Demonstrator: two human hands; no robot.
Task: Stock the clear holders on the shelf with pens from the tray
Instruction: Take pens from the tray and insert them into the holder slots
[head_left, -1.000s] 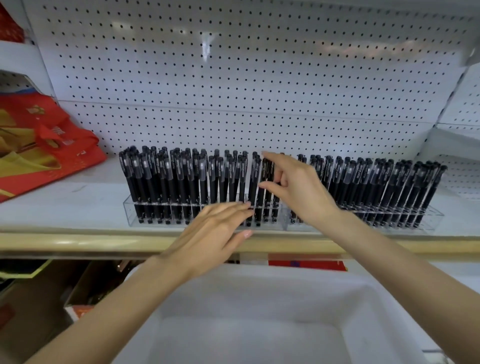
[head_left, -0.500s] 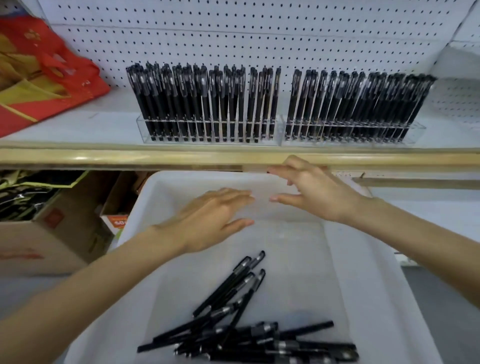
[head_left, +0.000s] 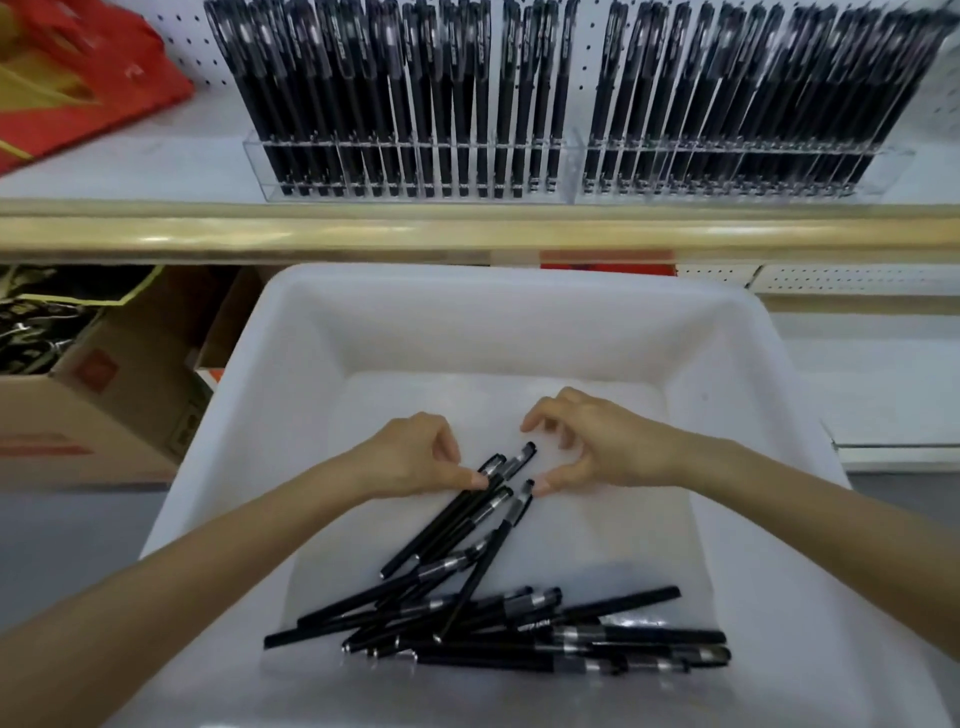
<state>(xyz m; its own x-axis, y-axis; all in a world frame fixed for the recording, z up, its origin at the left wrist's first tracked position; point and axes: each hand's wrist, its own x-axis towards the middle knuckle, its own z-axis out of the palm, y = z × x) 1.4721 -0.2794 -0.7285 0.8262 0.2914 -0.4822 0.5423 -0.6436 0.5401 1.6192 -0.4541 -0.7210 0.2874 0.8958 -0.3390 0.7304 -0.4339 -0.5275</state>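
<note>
The pens (head_left: 496, 543) lie crossed in a loose heap in the tray (head_left: 519, 338), running from the fingertips back under both wrists toward the person. The left hand (head_left: 415, 457) has its curled fingertips on the cap ends of two or three pens; I cannot tell whether the pinch has closed. The right hand (head_left: 602, 447), just beside it, is spread in a pincer and holds nothing, thumb touching one cap and forefinger clear above.

The likely trouble is the tangle. A pen lifted by its cap may drag the ones lying across it, or slip from a tip-only pinch and drop back.

Beyond the hands, on the shelf (head_left: 156, 161), the holders (head_left: 260, 161) look nearly full. What room remains seems to be where the two meet, so a pen pushed in could jam or knock its neighbours askew.
</note>
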